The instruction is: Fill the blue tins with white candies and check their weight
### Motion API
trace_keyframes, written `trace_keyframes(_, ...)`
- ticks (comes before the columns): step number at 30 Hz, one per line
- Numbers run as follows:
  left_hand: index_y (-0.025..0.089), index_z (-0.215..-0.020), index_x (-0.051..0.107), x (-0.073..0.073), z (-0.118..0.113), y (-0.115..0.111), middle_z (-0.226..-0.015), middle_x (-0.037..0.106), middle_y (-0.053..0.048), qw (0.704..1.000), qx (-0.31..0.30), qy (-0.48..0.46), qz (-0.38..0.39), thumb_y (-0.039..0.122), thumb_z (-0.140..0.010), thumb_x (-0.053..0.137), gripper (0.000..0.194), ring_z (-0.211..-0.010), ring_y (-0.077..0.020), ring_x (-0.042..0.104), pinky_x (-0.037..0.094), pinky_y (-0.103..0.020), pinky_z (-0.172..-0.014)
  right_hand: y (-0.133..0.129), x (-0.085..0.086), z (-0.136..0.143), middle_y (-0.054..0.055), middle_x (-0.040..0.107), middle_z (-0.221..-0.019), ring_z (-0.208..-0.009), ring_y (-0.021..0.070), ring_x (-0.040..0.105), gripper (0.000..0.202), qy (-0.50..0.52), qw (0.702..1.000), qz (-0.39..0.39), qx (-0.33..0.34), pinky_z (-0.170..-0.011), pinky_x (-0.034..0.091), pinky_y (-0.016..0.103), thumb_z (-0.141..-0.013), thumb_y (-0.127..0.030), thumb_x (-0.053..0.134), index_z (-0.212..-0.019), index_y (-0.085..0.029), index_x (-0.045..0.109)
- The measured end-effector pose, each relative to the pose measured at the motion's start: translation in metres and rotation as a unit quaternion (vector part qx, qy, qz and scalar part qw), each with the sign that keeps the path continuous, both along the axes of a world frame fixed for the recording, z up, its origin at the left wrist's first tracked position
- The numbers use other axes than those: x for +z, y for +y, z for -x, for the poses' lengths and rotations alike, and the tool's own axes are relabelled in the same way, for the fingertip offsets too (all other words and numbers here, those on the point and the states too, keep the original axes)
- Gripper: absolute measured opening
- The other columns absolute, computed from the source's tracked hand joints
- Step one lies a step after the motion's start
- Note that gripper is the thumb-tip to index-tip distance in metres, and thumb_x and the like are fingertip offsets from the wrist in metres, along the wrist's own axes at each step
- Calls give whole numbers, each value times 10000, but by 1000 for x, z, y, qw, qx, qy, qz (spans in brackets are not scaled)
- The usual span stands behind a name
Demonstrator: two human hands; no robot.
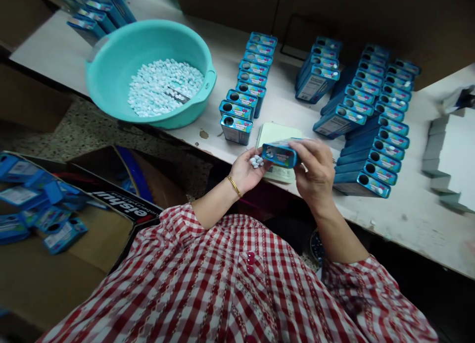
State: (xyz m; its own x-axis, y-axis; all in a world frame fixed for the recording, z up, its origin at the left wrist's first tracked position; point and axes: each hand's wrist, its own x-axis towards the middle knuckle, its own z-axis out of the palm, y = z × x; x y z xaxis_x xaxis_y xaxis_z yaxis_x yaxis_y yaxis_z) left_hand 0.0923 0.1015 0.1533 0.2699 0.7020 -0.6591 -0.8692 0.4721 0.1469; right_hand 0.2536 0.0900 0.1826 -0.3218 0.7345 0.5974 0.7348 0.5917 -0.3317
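My left hand (pixel 247 173) is cupped palm up, with a small heap of pale blue candies (pixel 257 161) lying in it. In my right hand (pixel 316 172) is a blue candy tin (pixel 279 155), tilted so that its round opening points toward the left palm. Fingers and thumb grip the tin at its right end. Beneath the tin and the hands, partly covered, lies a pale green kitchen scale (pixel 278 131) on the white table. A large turquoise basin (pixel 148 33) to the left contains many of the same candies, with a dark scoop (pixel 177 94) partly buried among them.
A row of blue tins (pixel 237 124) stands left of the scale. More tins (pixel 374 182) fill rows at the right, and white boxes (pixel 452 155) sit beyond them. Below the table's left side, an open carton (pixel 92 234) holds loose blue tins (pixel 65 234).
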Motion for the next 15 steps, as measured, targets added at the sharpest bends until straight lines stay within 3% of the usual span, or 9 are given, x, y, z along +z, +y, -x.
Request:
trace_keyframes(3,81,-735,613,2,6,-2,-703,655,-85,1000,8,4,-16,203,-935,332,366,-726,-144,648,532,-278,-759,13,-13,-3,58,617,-1071,-1018,208,566,346,118,991,52,-21,-885,462,401,-836,-242,538,-1181,-250,557)
trace_keyframes(8,71,-791,629,7,24,-11,-824,677,-108,999,22,32,-7,193,-929,361,325,-885,-162,655,518,-286,-836,38,-53,1,65,596,-1065,-925,182,601,418,293,947,127,-15,-788,514,350,-801,-352,583,-1180,-204,487)
trace_keyframes(12,75,-820,633,6,40,-26,-838,684,-97,998,30,55,14,164,-919,373,292,-887,-150,658,523,-280,-844,49,-74,3,63,592,-1053,-917,168,604,447,323,935,146,-10,-804,517,346,-801,-403,583,-1174,-189,462)
trace_keyframes(15,82,-832,635,4,46,-39,-851,690,-91,998,15,60,27,149,-911,381,275,-886,-149,662,529,-279,-842,44,-66,0,89,566,-1139,-1021,187,578,485,289,949,124,-21,-879,489,395,-836,-414,538,-1251,-192,423)
